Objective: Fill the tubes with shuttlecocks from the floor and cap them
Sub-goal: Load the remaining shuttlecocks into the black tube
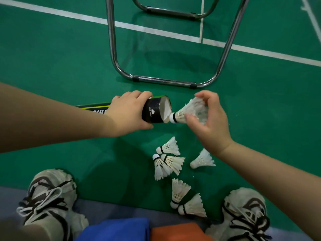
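The black cardboard tube with a green stripe (154, 112) is mostly hidden behind the left forearm, its far end and lettering cut off. The left hand (128, 115) grips it near the open mouth. The right hand (212, 122) pinches one white feather shuttlecock (189, 110) by its skirt, the cork tip touching the tube's rim. Six more loose shuttlecocks (168, 147) lie on the green court floor (69, 66) between two sneakers (50, 193). A chrome tubular frame (165, 81) is cut off above.
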